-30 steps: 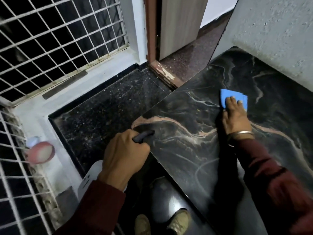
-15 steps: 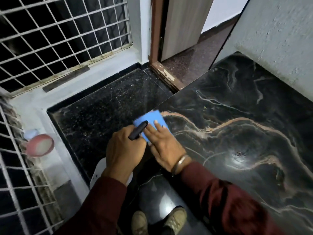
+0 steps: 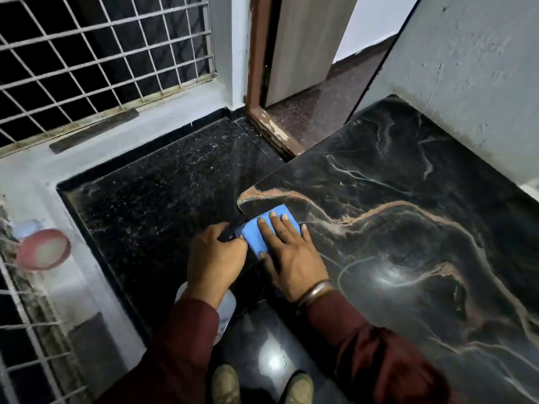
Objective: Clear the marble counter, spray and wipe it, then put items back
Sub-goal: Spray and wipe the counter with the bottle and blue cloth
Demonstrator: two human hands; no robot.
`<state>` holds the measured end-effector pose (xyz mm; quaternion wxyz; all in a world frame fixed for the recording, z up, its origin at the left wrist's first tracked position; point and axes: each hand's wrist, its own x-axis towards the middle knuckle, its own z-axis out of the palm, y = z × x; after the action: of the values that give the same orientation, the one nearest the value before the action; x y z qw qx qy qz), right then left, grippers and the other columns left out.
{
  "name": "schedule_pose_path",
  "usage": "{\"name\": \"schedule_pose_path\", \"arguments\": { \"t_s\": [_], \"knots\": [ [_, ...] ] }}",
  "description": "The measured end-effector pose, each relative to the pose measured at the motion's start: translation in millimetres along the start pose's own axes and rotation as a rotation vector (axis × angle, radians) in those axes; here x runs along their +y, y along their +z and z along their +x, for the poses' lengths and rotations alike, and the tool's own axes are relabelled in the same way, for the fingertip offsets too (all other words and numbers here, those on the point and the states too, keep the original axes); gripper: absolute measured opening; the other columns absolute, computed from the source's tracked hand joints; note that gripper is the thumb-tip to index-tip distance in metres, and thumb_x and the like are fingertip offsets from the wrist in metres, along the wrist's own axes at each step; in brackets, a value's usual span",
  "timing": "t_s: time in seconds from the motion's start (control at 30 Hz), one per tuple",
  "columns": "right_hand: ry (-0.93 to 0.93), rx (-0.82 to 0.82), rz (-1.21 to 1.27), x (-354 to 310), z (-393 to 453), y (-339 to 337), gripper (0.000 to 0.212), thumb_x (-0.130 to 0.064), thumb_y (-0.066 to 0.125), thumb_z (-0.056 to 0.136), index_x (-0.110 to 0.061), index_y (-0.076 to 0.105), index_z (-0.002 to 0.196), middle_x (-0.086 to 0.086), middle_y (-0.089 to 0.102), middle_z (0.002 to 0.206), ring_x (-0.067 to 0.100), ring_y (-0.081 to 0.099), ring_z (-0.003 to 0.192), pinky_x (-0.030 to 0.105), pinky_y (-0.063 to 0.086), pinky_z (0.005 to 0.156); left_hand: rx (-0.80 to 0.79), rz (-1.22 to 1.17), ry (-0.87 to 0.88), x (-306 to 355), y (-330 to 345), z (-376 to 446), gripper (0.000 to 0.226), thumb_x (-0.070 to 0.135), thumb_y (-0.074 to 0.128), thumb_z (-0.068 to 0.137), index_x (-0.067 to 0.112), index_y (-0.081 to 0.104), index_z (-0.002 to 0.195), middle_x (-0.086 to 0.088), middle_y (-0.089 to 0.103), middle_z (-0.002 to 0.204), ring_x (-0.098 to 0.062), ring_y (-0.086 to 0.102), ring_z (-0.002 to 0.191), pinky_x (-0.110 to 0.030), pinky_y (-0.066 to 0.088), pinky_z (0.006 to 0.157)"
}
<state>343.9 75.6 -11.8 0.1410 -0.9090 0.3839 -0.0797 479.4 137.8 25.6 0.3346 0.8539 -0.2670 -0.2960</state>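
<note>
Head view: your right hand (image 3: 291,255) lay flat, fingers straight, pressing the blue cloth (image 3: 262,231) onto the marble table (image 3: 408,228) at its rounded near-left corner. The cloth sat directly under your fingers, its long axis running from the table's front edge toward the corner's curve, one end overhanging the edge. Your left hand (image 3: 215,258), just left of the cloth and off the table, held its grip curled round the dark trigger of the spray bottle (image 3: 227,307). The right hand was the nearer one; unwiped marble probably lay rightward and toward the wall.
</note>
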Motion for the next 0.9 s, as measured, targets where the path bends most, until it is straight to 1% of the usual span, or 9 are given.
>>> {"name": "schedule_pose_path", "arguments": {
  "t_s": [0.07,0.23,0.3,0.37,0.5,0.63,0.73,0.8,0.9],
  "knots": [
    [-0.003,-0.056,-0.097,14.7,-3.0,21.3,0.057,-0.039,0.029,0.093,-0.022,0.030,0.148,0.005,0.030,0.154,0.024,0.027,0.142,0.054,0.025,0.112,0.010,-0.040,-0.019,-4.9,4.4,-1.5,0.016,0.021,0.061,0.084,0.015,0.066,0.069,-0.006,0.065,0.061,-0.036,0.065,0.067,-0.043,0.056,0.064],
    [-0.053,-0.068,0.021,18.1,-1.3,11.0,0.057,-0.038,0.020,0.096,-0.016,0.031,0.147,0.002,0.025,0.154,0.017,0.015,0.143,0.036,0.004,0.115,0.000,0.015,-0.016,-9.2,1.7,-8.9,0.018,0.019,0.059,0.084,0.014,0.062,0.066,-0.006,0.063,0.064,-0.035,0.062,0.070,-0.041,0.050,0.065],
    [-0.035,-0.037,0.036,36.8,4.5,5.4,0.056,-0.035,0.023,0.096,-0.011,0.036,0.145,0.008,0.032,0.151,0.024,0.023,0.142,0.041,0.014,0.116,-0.013,0.011,-0.022,-7.5,0.3,-10.8,0.023,0.021,0.059,0.084,0.014,0.057,0.062,-0.007,0.061,0.061,-0.036,0.061,0.068,-0.041,0.050,0.065],
    [0.112,0.063,0.010,81.7,21.1,-4.3,0.049,-0.028,0.034,0.097,-0.004,0.042,0.140,0.018,0.040,0.146,0.037,0.035,0.136,0.054,0.027,0.110,-0.018,0.005,-0.013,-2.4,1.8,-14.5,0.029,0.021,0.059,0.085,0.014,0.052,0.058,-0.006,0.057,0.058,-0.037,0.060,0.066,-0.042,0.049,0.062],
    [0.401,0.057,-0.052,118.0,34.9,-21.0,0.051,-0.027,0.034,0.100,-0.006,0.029,0.146,0.016,0.026,0.154,0.033,0.021,0.143,0.049,0.016,0.114,-0.001,0.025,0.032,13.0,6.9,-21.6,0.034,0.021,0.060,0.087,0.015,0.049,0.056,-0.004,0.050,0.055,-0.036,0.051,0.061,-0.040,0.042,0.057],
    [-0.041,-0.055,-0.011,46.5,-24.1,-0.3,0.063,-0.045,0.030,0.095,-0.010,0.031,0.147,0.014,0.029,0.152,0.032,0.024,0.142,0.044,0.010,0.115,0.024,0.027,0.045,30.2,14.9,-28.4,0.026,0.020,0.060,0.086,0.012,0.057,0.062,-0.007,0.055,0.058,-0.036,0.054,0.063,-0.040,0.040,0.058],
    [-0.284,-0.103,-0.046,83.2,-51.3,-14.9,0.056,-0.040,0.028,0.098,-0.011,0.037,0.144,0.012,0.036,0.150,0.029,0.031,0.139,0.040,0.018,0.116,0.047,0.044,0.060,40.4,23.1,-37.5,0.020,0.020,0.062,0.086,0.009,0.067,0.069,-0.012,0.063,0.063,-0.036,0.062,0.067,-0.046,0.052,0.066],
    [-0.136,-0.013,-0.069,141.1,-48.9,-31.2,0.055,-0.037,0.028,0.099,-0.003,0.044,0.139,0.019,0.044,0.143,0.036,0.041,0.132,0.038,0.020,0.113,0.042,0.046,0.065,46.2,28.4,-47.1,0.019,0.020,0.062,0.087,0.010,0.069,0.072,-0.013,0.066,0.067,-0.037,0.063,0.070,-0.049,0.056,0.069],
    [0.318,0.125,-0.054,223.0,-35.4,-65.5,0.067,-0.039,0.021,0.093,0.007,0.043,0.135,0.030,0.044,0.138,0.046,0.042,0.128,0.048,0.027,0.111,0.033,0.070,0.089,54.2,40.0,-62.8,0.020,0.019,0.061,0.088,0.010,0.066,0.072,-0.013,0.063,0.066,-0.035,0.061,0.067,-0.042,0.050,0.061]
  ]
}}
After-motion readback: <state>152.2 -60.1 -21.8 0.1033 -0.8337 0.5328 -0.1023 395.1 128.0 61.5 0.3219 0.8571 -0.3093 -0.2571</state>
